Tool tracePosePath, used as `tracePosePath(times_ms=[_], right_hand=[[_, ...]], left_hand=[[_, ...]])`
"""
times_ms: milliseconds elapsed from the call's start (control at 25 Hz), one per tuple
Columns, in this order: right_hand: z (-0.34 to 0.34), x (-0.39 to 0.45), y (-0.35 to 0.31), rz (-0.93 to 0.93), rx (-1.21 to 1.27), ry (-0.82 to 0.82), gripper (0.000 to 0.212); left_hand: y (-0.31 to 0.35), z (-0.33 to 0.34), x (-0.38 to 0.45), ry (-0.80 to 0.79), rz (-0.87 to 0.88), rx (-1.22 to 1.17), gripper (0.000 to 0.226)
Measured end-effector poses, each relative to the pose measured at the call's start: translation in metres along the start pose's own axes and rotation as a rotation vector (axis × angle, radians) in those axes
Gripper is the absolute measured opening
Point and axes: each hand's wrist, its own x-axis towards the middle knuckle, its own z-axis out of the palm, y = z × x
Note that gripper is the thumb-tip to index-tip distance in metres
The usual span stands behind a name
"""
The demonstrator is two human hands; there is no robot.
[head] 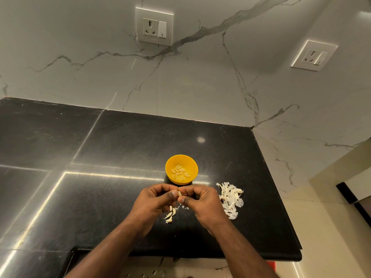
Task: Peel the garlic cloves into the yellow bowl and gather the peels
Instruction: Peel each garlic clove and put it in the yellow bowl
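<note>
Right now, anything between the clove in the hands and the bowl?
Nothing visible. Both hands pinch the clove just short of the bowl, with only bare counter between. The peels lie off right.

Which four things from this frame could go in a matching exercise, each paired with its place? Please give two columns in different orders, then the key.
Things:
1. peeled cloves
2. big peel pile
3. clove being peeled
4. small scraps

Places:
A. pinched between left hand and right hand
B. inside the yellow bowl
C. on the counter under the hands
D. on the counter right of the hands

Pairs: 1-B, 2-D, 3-A, 4-C
</note>
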Motion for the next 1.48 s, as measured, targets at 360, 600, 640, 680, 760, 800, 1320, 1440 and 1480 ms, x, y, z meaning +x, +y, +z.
tracePosePath(times_ms=[360, 600, 640, 680, 760, 800, 1320, 1440, 1480], right_hand=[[0.0, 0.001, 0.004, -0.035, -0.113, 0.066, 0.012], [0.001, 0.001, 0.006, -0.054, -0.138, 0.1, 0.007], [0.002, 0.001, 0.006, -0.055, -0.134, 0.104, 0.007], [0.002, 0.0, 0.005, -0.055, -0.122, 0.107, 0.009], [0.003, 0.0, 0.004, -0.037, -0.084, 0.115, 0.013], [0.004, 0.0, 0.004, -0.021, -0.063, 0.12, 0.014], [0.004, 0.004, 0.001, 0.048, 0.044, 0.134, 0.016], [0.004, 0.006, -0.003, 0.122, 0.151, 0.129, 0.007], [0.004, 0.006, -0.004, 0.133, 0.159, 0.118, 0.005]], left_hand=[[-0.002, -0.003, 0.002, -0.02, -0.017, -0.019, 0.028], [-0.001, 0.002, 0.0, -0.012, -0.017, -0.021, 0.03], [-0.001, 0.002, 0.0, -0.007, -0.013, -0.016, 0.031], [-0.001, 0.002, 0.0, -0.004, -0.009, -0.01, 0.031], [-0.001, 0.001, 0.0, 0.006, -0.002, 0.001, 0.03], [-0.001, 0.0, 0.001, 0.012, 0.0, 0.012, 0.028], [-0.002, -0.004, 0.001, 0.077, 0.133, 0.189, 0.008], [-0.002, -0.002, 0.0, 0.087, 0.16, 0.307, 0.009], [-0.002, -0.001, -0.001, 0.084, 0.169, 0.335, 0.009]])
